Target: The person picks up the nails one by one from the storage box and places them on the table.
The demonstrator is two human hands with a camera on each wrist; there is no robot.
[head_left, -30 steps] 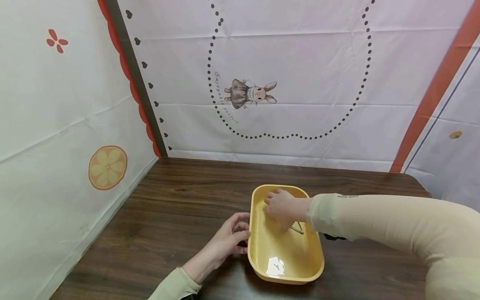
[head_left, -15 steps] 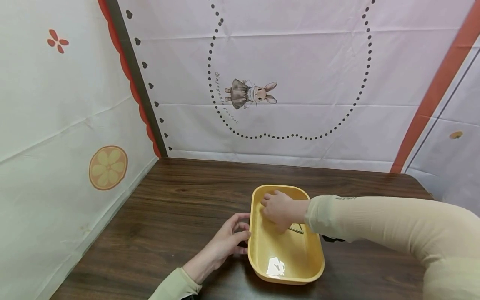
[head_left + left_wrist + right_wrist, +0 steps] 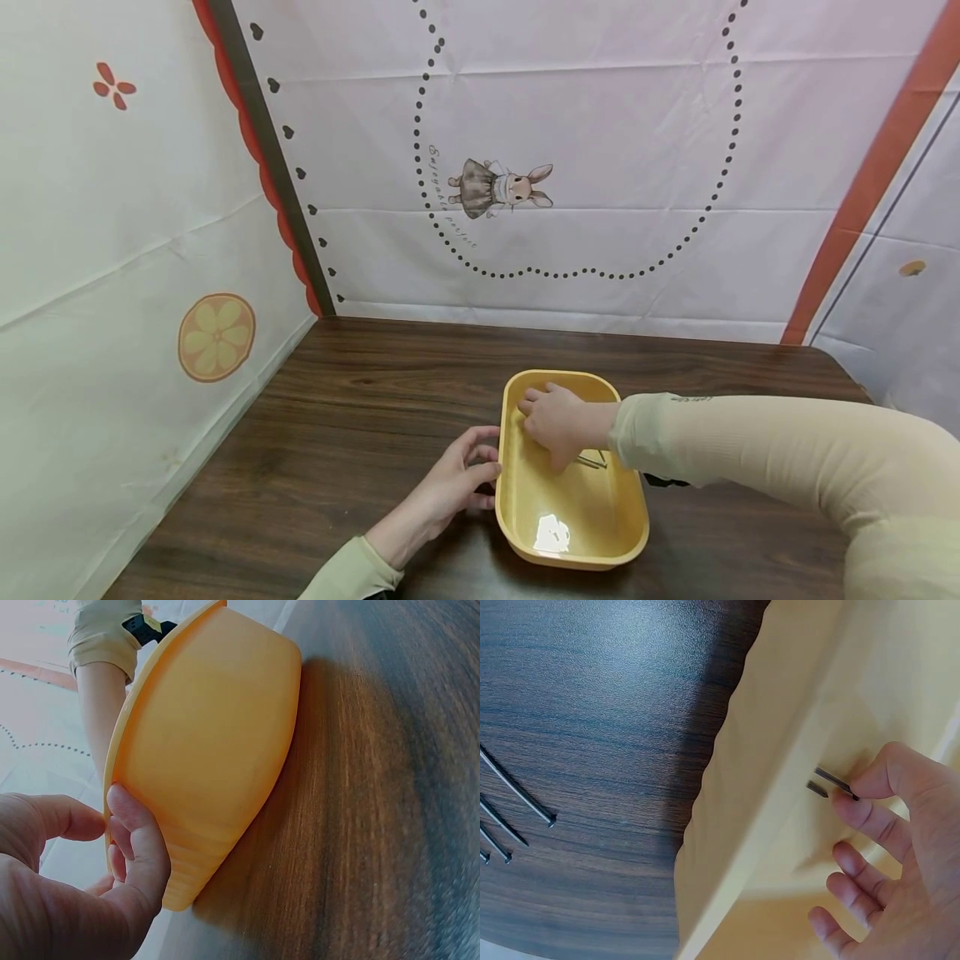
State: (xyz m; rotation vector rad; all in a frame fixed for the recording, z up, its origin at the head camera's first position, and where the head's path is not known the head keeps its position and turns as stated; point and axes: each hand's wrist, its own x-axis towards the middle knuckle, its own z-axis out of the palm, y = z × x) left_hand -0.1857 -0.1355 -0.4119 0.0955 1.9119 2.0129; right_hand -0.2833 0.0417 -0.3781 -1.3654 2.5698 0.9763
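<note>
Nearest: left hand, one, fingers loosely bent, resting against the outer left side of the tray; grip wide, nothing held.

Item: tray, yellow, deep, rounded corners, long side running away from the person, on the bench.

Item: nail, dark metal, inside the tray, its head between the thumb and index fingertip of the right hand. Grip narrow, apparently pinching; firmness cannot be told. From the fingertips the shaft points toward the tray's right wall, long axis crosswise to the tray. This alignment of shaft and pinch seems the governing relation. Right hand nearer; left hand outside the opposite wall.

Item: second nail, just beside the first, roughly parallel, partly seen.

Item: loose nails, four showing, on the bench to the right of the tray.

Farthest: pale cloth, upright, with rabbit print.
</note>
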